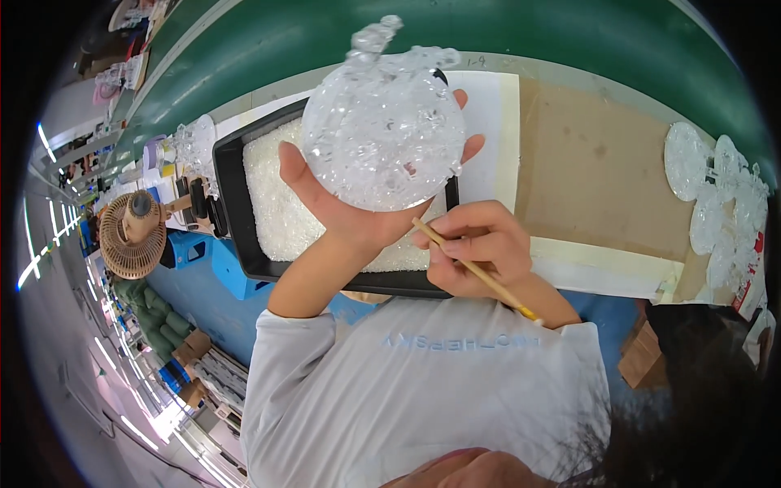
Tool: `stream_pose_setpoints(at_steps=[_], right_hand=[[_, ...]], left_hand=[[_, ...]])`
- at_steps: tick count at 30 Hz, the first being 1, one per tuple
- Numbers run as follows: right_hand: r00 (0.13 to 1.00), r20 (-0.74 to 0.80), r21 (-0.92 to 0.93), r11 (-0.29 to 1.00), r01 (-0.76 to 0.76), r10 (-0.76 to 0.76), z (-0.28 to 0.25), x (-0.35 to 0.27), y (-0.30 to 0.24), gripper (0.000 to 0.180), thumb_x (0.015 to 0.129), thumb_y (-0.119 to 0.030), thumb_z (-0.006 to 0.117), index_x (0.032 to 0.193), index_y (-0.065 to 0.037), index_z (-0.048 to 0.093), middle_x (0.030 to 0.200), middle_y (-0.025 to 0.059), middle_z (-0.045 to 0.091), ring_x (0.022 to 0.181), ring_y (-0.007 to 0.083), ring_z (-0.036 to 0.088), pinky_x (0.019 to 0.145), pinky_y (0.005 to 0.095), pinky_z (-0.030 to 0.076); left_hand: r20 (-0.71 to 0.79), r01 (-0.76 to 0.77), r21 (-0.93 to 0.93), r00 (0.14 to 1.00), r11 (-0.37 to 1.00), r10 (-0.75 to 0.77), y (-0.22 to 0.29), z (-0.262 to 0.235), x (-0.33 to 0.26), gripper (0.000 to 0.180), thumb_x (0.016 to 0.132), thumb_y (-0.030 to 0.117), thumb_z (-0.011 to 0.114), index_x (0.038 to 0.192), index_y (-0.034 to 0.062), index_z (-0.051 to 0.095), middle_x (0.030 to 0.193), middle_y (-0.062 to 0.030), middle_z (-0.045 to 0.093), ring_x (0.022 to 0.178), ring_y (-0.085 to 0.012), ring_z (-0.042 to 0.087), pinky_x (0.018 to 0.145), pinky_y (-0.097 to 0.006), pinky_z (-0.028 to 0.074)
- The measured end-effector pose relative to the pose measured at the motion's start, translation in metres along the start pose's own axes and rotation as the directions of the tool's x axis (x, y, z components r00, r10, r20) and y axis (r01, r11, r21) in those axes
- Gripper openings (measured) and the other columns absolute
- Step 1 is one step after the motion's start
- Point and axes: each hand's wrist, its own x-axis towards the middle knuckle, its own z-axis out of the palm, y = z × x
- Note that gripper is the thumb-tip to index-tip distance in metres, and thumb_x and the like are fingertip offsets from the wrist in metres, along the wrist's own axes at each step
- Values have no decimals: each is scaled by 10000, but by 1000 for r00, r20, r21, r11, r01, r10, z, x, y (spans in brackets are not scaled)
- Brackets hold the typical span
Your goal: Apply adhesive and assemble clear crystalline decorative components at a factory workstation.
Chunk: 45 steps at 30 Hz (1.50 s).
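Clear disc (382, 134): upper centre, lying across your spread left hand (358, 218)
Wooden stick (490, 281): pinched by your right hand (492, 244), slanting up-left toward it

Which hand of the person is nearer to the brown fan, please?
Left. The left hand, supporting a clear disc, is to the right of the fan; the right hand, holding a thin wooden stick, is farther to its right.
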Motion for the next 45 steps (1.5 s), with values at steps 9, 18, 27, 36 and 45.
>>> stream_pose_setpoints(at_steps=[9, 18, 27, 36, 45], right_hand=[[998, -62, 16, 1000, -3, 4, -17, -4, 9, 196, 818, 111, 619, 932, 13, 493, 981, 230, 579, 737, 264, 721, 642, 328, 637], [993, -87, -52, 995, -90, 85, -28, 7, 19, 163, 839, 78, 632, 884, 26, 484, 949, 225, 590, 711, 218, 704, 631, 314, 623], [982, -82, -17, 985, -174, 172, -32, 10, 20, 164, 831, 90, 637, 862, 23, 490, 916, 205, 598, 687, 205, 701, 627, 304, 620], [989, -66, -99, 985, -138, 132, -33, 13, 21, 181, 820, 75, 660, 851, 17, 491, 906, 201, 608, 687, 210, 709, 606, 303, 624], [987, -123, -150, 981, -122, 104, -29, 12, 20, 196, 807, 68, 679, 783, 14, 492, 851, 190, 619, 659, 208, 710, 591, 301, 621]], left_hand=[[144, 93, -56, 986, 994, -84, 11, -16, 8, 946, 735, 637, 684, 1521, 306, 277, 1593, -105, 216, 1425, -513, 189, 1084, -764, 198], [210, 219, -83, 957, 972, -198, 11, -39, 19, 1021, 704, 618, 732, 1534, 349, 202, 1583, -111, 235, 1400, -555, 204, 1031, -788, 273], [118, 229, -146, 970, 962, -213, 8, -36, 21, 979, 705, 613, 720, 1524, 356, 251, 1588, -114, 215, 1404, -560, 185, 1009, -800, 285], [124, 226, -168, 970, 959, -207, 6, -38, 21, 1000, 687, 618, 735, 1524, 368, 248, 1595, -99, 204, 1412, -545, 178, 1018, -791, 284], [103, 210, -141, 975, 967, -197, 5, -34, 17, 986, 690, 580, 755, 1520, 378, 263, 1581, -103, 229, 1401, -542, 217, 1021, -777, 306]])
